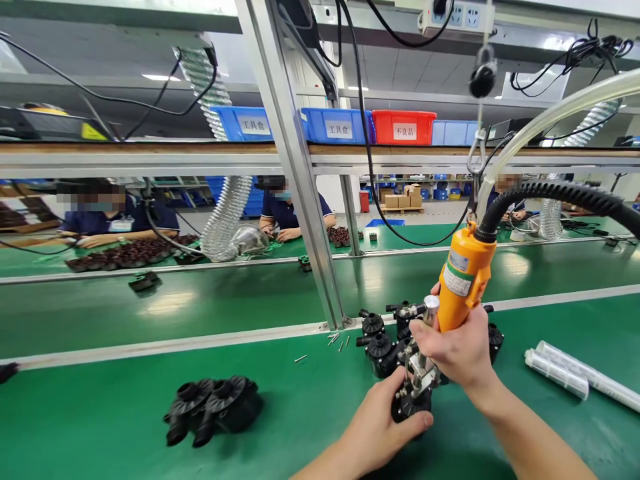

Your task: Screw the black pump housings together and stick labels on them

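My right hand [460,347] is wrapped round an orange electric screwdriver [459,267], which hangs from a hook and points down. Its metal front end [423,373] meets the top of a black plastic pump [414,405]; whether the bit sits in a screw is hidden. My left hand [373,420] grips that pump low on the table, thumb and fingers around its sides. Just behind stand several more black pumps [381,350], partly covered by my right hand. Two black pump housings [215,403] lie side by side to the left.
Several thin metal pins or screws [334,339] lie near the metal post [300,167]. Clear plastic tubes [560,373] rest at right. A black corrugated hose [555,193] runs from the screwdriver. Co-workers [290,207] sit across the green conveyor [240,293]. Labelled bins [404,120] line the shelf.
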A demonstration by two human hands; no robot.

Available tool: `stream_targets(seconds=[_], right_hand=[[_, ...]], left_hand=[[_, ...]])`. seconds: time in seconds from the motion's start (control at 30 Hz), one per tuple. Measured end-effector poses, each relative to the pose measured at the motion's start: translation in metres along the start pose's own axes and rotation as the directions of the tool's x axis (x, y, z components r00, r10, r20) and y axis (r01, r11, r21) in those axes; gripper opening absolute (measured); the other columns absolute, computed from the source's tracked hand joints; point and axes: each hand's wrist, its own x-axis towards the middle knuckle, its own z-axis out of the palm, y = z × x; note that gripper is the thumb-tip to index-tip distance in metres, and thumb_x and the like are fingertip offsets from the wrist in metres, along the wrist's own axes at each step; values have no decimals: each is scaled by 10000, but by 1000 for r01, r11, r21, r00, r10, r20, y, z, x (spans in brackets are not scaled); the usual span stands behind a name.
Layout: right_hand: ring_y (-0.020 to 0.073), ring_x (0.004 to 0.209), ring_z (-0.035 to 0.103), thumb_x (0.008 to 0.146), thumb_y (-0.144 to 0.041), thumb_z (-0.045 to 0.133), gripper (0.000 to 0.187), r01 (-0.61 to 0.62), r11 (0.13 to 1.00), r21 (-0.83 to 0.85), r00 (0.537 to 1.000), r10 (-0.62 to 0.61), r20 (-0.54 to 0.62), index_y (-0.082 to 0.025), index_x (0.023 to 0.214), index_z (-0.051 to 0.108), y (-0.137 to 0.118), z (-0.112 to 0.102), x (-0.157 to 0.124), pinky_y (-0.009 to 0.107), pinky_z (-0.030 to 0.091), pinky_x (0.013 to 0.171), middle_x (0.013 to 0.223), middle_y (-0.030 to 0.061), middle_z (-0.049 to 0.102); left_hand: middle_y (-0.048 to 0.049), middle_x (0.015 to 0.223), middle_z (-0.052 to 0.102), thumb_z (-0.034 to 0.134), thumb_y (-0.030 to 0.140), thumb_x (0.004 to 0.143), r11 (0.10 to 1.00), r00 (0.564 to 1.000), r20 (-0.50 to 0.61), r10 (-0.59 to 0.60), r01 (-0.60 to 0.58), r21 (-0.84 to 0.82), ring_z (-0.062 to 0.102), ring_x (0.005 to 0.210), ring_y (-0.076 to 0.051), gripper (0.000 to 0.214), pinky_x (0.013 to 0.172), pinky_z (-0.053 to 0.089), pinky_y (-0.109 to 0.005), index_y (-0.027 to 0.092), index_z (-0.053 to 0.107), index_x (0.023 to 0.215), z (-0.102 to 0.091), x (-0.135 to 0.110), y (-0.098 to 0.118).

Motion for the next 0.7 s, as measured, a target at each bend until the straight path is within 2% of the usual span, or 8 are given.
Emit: stream_targets(seconds=[0.1,0.27,0.37,0.47,0.57,0.63,0.7], right_hand=[[99,466,461,614,-322,866,457,-51,999,13,999,51,3,-222,963,589,5,1,-2,227,458,439,607,-102,502],[111,496,496,635,-310,890,501,-78,997,25,997,78,-3,-218,1019,582,12,-1,-2,237,487,484,620,-103,531],[111,487,501,675,-283,867,463,-65,998,21,997,65,-28,-214,1038,589,8,-8,1,234,505,488,600,-106,533],[118,483,534,670,-237,863,405,24,999,-23,995,-26,-101,-199,1005,639,-1,-24,3,229,511,469,620,-75,577],[122,516,565,647,-200,881,419,101,994,-41,964,-108,-241,-191,1024,697,-7,-44,3,230,529,491,692,-42,624],[131,522,570,650,-204,890,445,102,995,-1,954,-99,-282,-199,1057,709,-7,-54,2,252,546,501,712,-35,630],[148,517,582,647,-214,906,475,93,995,28,963,-83,-256,-201,1079,710,-5,-59,1,277,558,490,709,-30,634]], left_hand=[[-41,1042,786,789,392,810,1000,1000,1,-2,2,0,666,932,-275,426,862,544,-325,189,719,1178,-1,0,2],[-51,1097,792,781,399,810,1000,1000,-8,0,0,10,670,969,-291,444,891,538,-335,196,717,1200,0,1,8],[-46,1040,791,789,417,792,994,999,2,-42,42,105,673,937,-287,424,834,528,-315,207,719,1154,-8,-4,14],[-54,932,772,816,462,754,931,987,3,-163,153,332,691,888,-318,375,761,508,-325,239,720,1040,-31,-13,19],[-107,905,769,822,456,747,804,957,-81,-277,277,526,714,915,-391,327,748,503,-370,236,718,967,-61,-16,16],[-133,941,780,801,429,780,758,938,-178,-296,344,554,727,956,-407,354,768,515,-385,216,716,1049,-81,-11,11],[-163,1075,789,788,422,815,752,925,-251,-286,379,540,731,1058,-400,492,833,536,-391,191,670,1233,-102,-5,6]])
